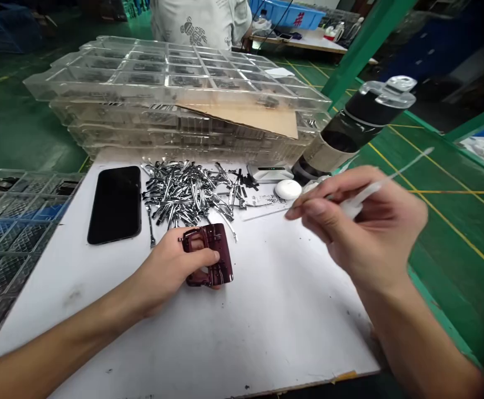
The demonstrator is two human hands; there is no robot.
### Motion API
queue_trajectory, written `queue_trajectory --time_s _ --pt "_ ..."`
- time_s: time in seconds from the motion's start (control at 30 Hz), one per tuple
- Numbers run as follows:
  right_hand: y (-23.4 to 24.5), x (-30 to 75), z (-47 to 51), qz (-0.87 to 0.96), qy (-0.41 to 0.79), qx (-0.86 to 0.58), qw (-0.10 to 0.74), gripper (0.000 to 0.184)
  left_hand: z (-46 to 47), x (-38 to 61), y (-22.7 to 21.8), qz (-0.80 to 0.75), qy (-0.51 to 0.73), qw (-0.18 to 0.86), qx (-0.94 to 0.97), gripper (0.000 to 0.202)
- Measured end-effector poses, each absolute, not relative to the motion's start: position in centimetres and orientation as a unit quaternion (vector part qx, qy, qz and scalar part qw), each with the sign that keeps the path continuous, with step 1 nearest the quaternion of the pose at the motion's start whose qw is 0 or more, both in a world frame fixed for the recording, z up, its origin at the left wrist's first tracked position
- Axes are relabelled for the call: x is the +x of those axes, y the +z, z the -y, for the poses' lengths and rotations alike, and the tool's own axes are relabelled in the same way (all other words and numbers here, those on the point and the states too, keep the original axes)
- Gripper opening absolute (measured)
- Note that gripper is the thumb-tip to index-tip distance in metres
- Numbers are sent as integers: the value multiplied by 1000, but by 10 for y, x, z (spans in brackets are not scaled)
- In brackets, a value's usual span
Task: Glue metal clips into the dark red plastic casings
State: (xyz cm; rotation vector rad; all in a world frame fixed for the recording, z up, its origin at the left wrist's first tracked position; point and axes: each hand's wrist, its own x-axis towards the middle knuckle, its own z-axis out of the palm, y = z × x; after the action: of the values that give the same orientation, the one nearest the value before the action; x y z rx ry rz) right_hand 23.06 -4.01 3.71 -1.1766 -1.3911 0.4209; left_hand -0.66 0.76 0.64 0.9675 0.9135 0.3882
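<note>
My left hand [175, 266] rests on the white table [266, 321] and grips a glossy dark red plastic piece [208, 256], thumb across its middle. My right hand [362, 227] hovers above the table to the right, fingers pinched on a thin translucent white stick [395, 176] that slants up to the right; the hand is blurred by motion. Behind the red piece lies a pile of small shiny metal clips [187, 191].
A black phone [115, 204] lies at the left. Stacked clear compartment trays [175, 83] with a cardboard sheet [250, 117] fill the back; more trays [13, 221] stand at the left. A dark bottle [350, 130], a white round case [288, 189] and a person's torso [200, 22] are behind.
</note>
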Motion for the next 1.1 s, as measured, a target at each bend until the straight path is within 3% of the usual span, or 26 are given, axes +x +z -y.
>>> queue_trajectory --time_s 0.13,0.4,1.1 --pt "26 216 42 651 219 -498 529 7 -8 -6 6 -428 195 771 430 10" --pt "24 218 37 679 237 -497 485 7 -7 -4 8 -430 195 772 426 11" --pt "27 216 40 694 204 -484 492 10 -8 -4 5 -418 191 768 447 7"
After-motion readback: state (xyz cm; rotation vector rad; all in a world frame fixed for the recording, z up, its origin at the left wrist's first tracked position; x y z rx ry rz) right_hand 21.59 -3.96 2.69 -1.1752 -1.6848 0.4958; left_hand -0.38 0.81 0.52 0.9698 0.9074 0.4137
